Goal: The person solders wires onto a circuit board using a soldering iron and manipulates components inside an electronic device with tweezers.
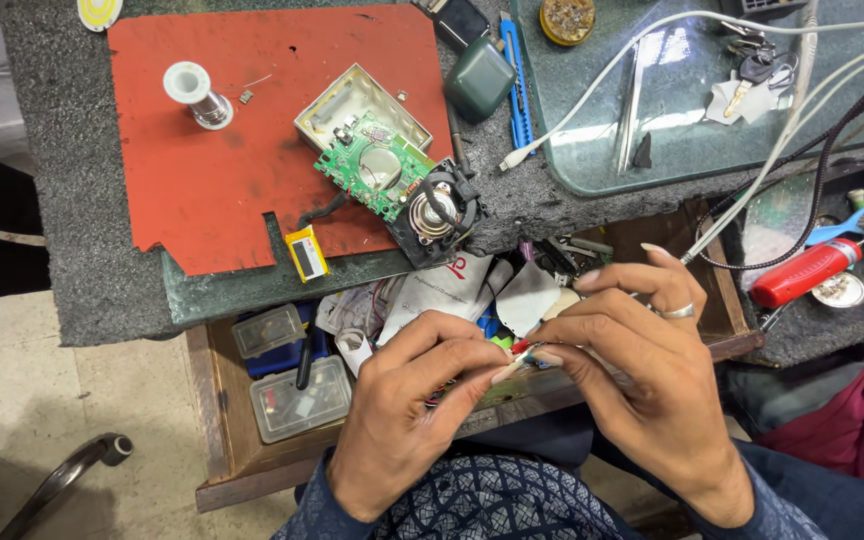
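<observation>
Both hands, left hand (pixel 407 400) and right hand (pixel 642 350), pinch thin coloured wires (pixel 522 350) over an open drawer (pixel 242 440); a slip could drop them into its clutter.

I am looking down at what reads as a small electronics repair workshop. A red work mat (pixel 202 150) is lying on the rough grey counter (pixel 72 200), carrying a bare green circuit board (pixel 372 170), an opened device case (pixel 352 100) and a solder spool (pixel 195 95). An open wooden drawer (pixel 227 420) is overflowing with small parts boxes and scraps, and cables are trailing across a glass sheet (pixel 672 130).
</observation>
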